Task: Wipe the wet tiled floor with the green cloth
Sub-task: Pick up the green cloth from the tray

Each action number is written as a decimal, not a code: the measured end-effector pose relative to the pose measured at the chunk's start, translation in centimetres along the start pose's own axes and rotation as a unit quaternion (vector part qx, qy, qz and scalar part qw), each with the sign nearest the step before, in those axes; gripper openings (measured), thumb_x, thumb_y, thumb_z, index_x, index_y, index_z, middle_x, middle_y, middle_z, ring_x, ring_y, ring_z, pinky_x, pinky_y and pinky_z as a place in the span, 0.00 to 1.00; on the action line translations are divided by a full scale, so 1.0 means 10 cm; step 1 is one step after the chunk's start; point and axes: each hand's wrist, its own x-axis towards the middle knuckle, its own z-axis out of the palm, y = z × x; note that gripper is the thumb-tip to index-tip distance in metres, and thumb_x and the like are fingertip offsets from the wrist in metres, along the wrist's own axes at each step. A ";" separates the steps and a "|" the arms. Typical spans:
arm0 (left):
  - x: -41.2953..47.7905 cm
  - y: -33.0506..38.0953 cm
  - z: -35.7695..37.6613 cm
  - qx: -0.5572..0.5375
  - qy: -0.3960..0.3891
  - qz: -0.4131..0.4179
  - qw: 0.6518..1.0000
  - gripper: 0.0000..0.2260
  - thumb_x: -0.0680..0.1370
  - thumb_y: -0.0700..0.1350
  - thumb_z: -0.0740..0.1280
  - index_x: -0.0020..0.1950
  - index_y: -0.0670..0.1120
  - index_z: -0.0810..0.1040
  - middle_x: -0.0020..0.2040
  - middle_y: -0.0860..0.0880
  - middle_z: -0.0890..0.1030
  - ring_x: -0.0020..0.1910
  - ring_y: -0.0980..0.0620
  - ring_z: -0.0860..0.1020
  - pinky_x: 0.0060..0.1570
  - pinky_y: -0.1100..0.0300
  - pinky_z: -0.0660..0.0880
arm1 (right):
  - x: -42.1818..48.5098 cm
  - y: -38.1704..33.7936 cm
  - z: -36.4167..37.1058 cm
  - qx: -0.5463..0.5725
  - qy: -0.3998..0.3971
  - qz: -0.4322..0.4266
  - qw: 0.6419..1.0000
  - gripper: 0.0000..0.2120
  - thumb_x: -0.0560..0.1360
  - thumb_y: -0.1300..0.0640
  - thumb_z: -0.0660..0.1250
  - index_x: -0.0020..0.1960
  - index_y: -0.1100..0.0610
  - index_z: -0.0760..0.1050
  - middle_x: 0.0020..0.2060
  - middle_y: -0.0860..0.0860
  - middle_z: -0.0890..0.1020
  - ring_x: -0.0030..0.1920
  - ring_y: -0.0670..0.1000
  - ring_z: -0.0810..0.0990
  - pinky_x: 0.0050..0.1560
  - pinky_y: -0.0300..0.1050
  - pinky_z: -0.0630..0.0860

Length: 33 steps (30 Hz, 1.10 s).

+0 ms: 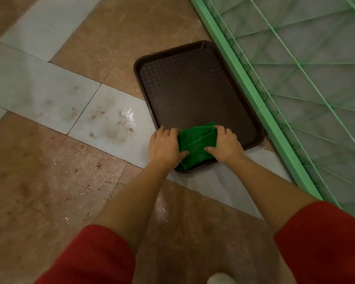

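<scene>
the floor lies wet and spotted left of the tray, which sits against the green frame. the cloth rests folded on the tray's near corner, its long axis running away from the person. left hand and right hand pinch its sides, probably to lift it.

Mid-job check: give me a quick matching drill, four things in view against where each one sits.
Things:
1. green cloth
2. brown tray
3. wet patch
4. green frame

Places:
A. along the tray's right edge
B. on the pale tile left of the tray
C. on the tray's near end, between left hand and right hand
D. flat on the floor beside the frame

Pairs: 1-C, 2-D, 3-B, 4-A
</scene>
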 end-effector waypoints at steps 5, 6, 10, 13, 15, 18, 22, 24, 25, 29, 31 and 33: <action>0.02 0.00 0.08 0.055 0.017 0.002 0.998 0.31 0.74 0.61 0.65 0.71 0.48 0.62 0.67 0.46 0.70 0.70 0.45 0.63 0.72 0.51 0.52 | 0.00 0.00 0.13 -0.020 0.027 0.013 0.999 0.37 0.72 0.50 0.71 0.74 0.57 0.55 0.67 0.61 0.64 0.67 0.62 0.64 0.64 0.56 0.65; 0.02 0.01 0.10 0.066 0.016 0.007 0.998 0.30 0.74 0.61 0.64 0.71 0.48 0.63 0.67 0.46 0.71 0.68 0.45 0.64 0.72 0.51 0.52 | 0.01 0.01 0.14 -0.020 0.025 0.014 0.999 0.38 0.72 0.50 0.71 0.74 0.57 0.54 0.67 0.61 0.64 0.67 0.62 0.64 0.65 0.56 0.65; 0.01 0.08 0.14 0.081 0.026 0.017 0.996 0.25 0.76 0.57 0.63 0.69 0.48 0.65 0.64 0.46 0.74 0.65 0.45 0.67 0.72 0.51 0.50 | 0.02 0.04 0.10 -0.008 0.023 0.026 0.999 0.37 0.73 0.52 0.71 0.74 0.58 0.53 0.66 0.62 0.66 0.66 0.62 0.65 0.64 0.55 0.65; 0.02 0.12 0.16 0.060 0.026 0.008 0.998 0.18 0.78 0.53 0.62 0.64 0.46 0.68 0.60 0.44 0.77 0.63 0.43 0.68 0.72 0.52 0.51 | 0.01 0.05 0.09 -0.001 0.030 0.022 0.999 0.32 0.75 0.56 0.68 0.73 0.59 0.55 0.66 0.62 0.68 0.66 0.62 0.66 0.63 0.54 0.65; 0.04 0.14 0.14 0.046 0.022 -0.002 0.999 0.16 0.78 0.52 0.61 0.62 0.45 0.71 0.57 0.43 0.79 0.64 0.43 0.69 0.72 0.52 0.50 | 0.00 0.07 0.07 0.001 0.039 0.015 0.999 0.27 0.76 0.57 0.66 0.70 0.60 0.59 0.65 0.60 0.69 0.65 0.61 0.66 0.63 0.54 0.65; 0.02 0.15 0.08 0.026 0.015 -0.007 1.000 0.13 0.79 0.50 0.60 0.60 0.45 0.73 0.53 0.44 0.80 0.60 0.44 0.72 0.72 0.52 0.49 | -0.03 0.08 0.05 0.018 0.033 0.009 0.999 0.23 0.77 0.59 0.64 0.69 0.61 0.62 0.65 0.60 0.68 0.65 0.61 0.67 0.62 0.53 0.66; -0.04 0.19 -0.02 -0.015 0.020 -0.003 1.000 0.10 0.78 0.47 0.61 0.58 0.47 0.74 0.45 0.46 0.82 0.52 0.46 0.78 0.73 0.51 0.49 | -0.12 0.05 0.00 0.052 0.044 -0.007 0.998 0.21 0.78 0.61 0.63 0.68 0.60 0.63 0.64 0.60 0.65 0.60 0.63 0.72 0.57 0.53 0.70; -0.08 0.19 -0.09 -0.071 0.020 -0.006 0.997 0.11 0.78 0.45 0.62 0.59 0.46 0.73 0.51 0.45 0.81 0.53 0.46 0.77 0.68 0.52 0.62 | -0.16 0.02 -0.06 0.059 0.061 -0.020 0.996 0.21 0.77 0.62 0.63 0.69 0.59 0.63 0.65 0.60 0.64 0.59 0.63 0.73 0.58 0.54 0.70; -0.12 0.18 -0.13 -0.103 0.012 -0.008 0.995 0.12 0.77 0.45 0.63 0.60 0.46 0.73 0.54 0.44 0.80 0.53 0.45 0.77 0.59 0.54 0.69 | -0.20 0.00 -0.08 0.063 0.069 -0.026 0.995 0.21 0.77 0.62 0.63 0.69 0.59 0.63 0.65 0.60 0.64 0.60 0.63 0.72 0.58 0.54 0.70; -0.30 0.12 -0.25 -0.148 -0.023 0.003 0.989 0.11 0.76 0.44 0.66 0.58 0.46 0.74 0.55 0.44 0.79 0.51 0.46 0.77 0.43 0.59 0.71 | -0.34 -0.06 -0.12 0.073 0.085 -0.041 0.993 0.21 0.77 0.63 0.63 0.69 0.59 0.63 0.64 0.61 0.65 0.60 0.63 0.71 0.59 0.52 0.68; -0.42 0.07 -0.30 -0.162 -0.031 -0.008 0.986 0.10 0.75 0.44 0.68 0.55 0.46 0.75 0.53 0.45 0.79 0.50 0.46 0.77 0.45 0.58 0.72 | -0.46 -0.08 -0.08 0.071 0.087 -0.055 0.992 0.21 0.77 0.63 0.62 0.69 0.59 0.64 0.63 0.61 0.68 0.61 0.62 0.70 0.58 0.51 0.68; -0.55 0.02 -0.32 -0.176 -0.040 -0.025 0.983 0.08 0.74 0.43 0.69 0.52 0.47 0.75 0.51 0.46 0.79 0.48 0.48 0.76 0.44 0.58 0.73 | -0.59 -0.10 -0.04 0.073 0.087 -0.078 0.990 0.21 0.76 0.65 0.62 0.68 0.60 0.65 0.60 0.62 0.73 0.61 0.62 0.71 0.57 0.52 0.69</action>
